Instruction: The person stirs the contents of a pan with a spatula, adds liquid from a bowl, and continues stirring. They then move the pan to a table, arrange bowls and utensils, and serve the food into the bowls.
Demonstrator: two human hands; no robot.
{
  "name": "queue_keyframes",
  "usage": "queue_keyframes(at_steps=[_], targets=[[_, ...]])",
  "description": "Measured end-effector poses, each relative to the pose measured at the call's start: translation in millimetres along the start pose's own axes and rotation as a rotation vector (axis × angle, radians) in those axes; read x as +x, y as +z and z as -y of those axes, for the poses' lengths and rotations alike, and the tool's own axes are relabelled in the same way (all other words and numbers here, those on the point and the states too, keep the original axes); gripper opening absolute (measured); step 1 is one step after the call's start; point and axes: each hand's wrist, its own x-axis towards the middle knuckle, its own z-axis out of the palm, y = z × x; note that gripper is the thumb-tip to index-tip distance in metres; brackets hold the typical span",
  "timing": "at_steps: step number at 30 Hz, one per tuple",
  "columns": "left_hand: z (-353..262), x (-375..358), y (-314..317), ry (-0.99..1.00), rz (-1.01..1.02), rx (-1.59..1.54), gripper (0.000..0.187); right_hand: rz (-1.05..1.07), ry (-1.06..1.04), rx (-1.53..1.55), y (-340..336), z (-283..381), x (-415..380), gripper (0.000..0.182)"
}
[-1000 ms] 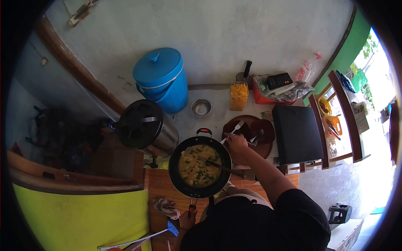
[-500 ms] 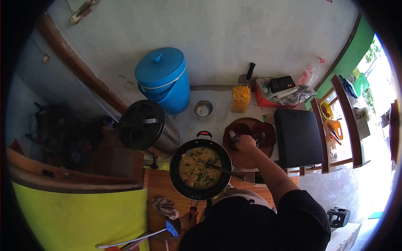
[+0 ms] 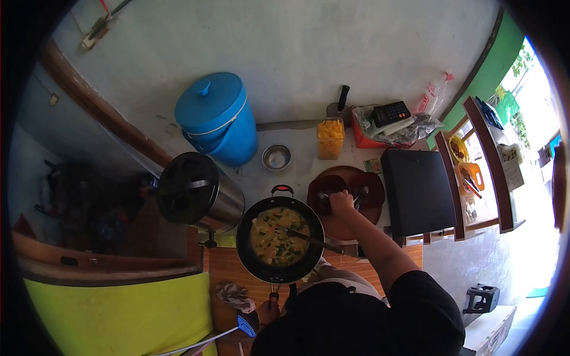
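Observation:
A black wok (image 3: 244, 255) holds a yellowish dish with green pieces. My left hand (image 3: 268, 311) is closed around the wok's long handle, below the pan. A spatula (image 3: 320, 242) rests in the food, its dark handle slanting right over the rim, with neither hand on it. My right hand (image 3: 341, 202) reaches over a dark red divided dish (image 3: 371, 181) on a round brown tray (image 3: 343, 227). Its fingers are closed, and what they hold is hidden. Shiny metal cutlery (image 3: 363, 191) shows in the dish on both sides of that hand.
Left of the wok stands a steel pot with a black lid (image 3: 190, 184). Behind are a blue lidded bucket (image 3: 217, 115), a small metal bowl (image 3: 276, 157) and a container of yellow pieces (image 3: 331, 139). A black box (image 3: 417, 191) sits right of the tray.
My right hand has moved slightly down and toward the middle of the red dish. The metal piece at its fingers shows less. The whole view has shifted; my left hand still grips the handle.

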Motion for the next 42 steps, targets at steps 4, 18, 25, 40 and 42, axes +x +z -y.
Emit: queue_keyframes(at_steps=[4, 18, 25, 40, 42], targets=[[-21.1, -3.3, -5.4, -0.010, 0.025, -0.044, 0.061, -0.134, 0.041, -0.028, 9.9, -0.5, 0.7, 0.016], [-21.7, 22.0, -6.0, 0.145, 0.251, -0.207, 0.055, -0.154, 0.063, 0.094, 4.9, 0.3, -13.9, 0.012], [-47.5, 18.1, -13.0, -0.176, 0.248, -0.144, 0.055, -0.220, 0.047, 0.137, 1.7, 0.9, -26.1, 0.010], [-43.4, 10.2, 12.9, -0.145, -0.081, 0.038, 0.060, -0.111, -0.108, 0.260, -32.3, -32.0, -43.6, 0.011], [-34.3, 8.5, 21.3, -0.060, -0.146, 0.072, 0.060, -0.129, -0.161, 0.315, -34.5, -40.1, -52.2, 0.011]])
